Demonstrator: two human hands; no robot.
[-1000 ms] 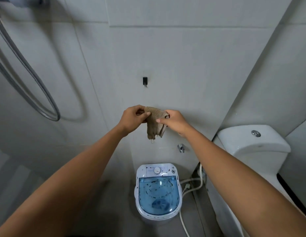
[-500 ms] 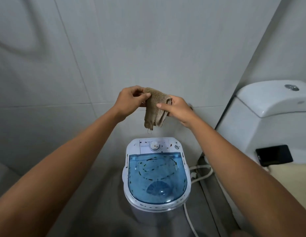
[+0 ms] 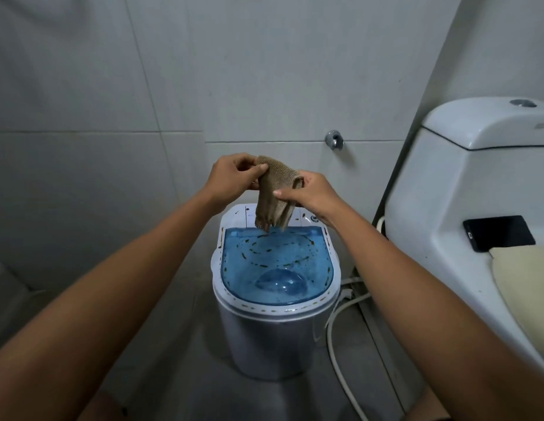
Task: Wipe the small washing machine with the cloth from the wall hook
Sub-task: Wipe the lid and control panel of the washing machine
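Note:
A small white washing machine (image 3: 273,338) stands on the floor below me, its blue see-through lid (image 3: 277,265) speckled with dark dirt marks. A brown ribbed cloth (image 3: 273,192) hangs bunched above the machine's back control panel. My left hand (image 3: 231,177) pinches the cloth's top left corner. My right hand (image 3: 310,192) grips its right side. The cloth's lower edge dangles just over the lid's rear rim; whether it touches is unclear. The wall hook is out of view.
A white toilet (image 3: 465,208) stands close on the right, with a black phone (image 3: 498,237) and a cream cover (image 3: 529,287) on it. A chrome wall tap (image 3: 334,139) sits behind the machine. White hoses (image 3: 340,329) trail on the floor to the machine's right.
My view has tilted down and closer to the machine. Both hands have lowered the cloth from wall height to just above the machine's back panel.

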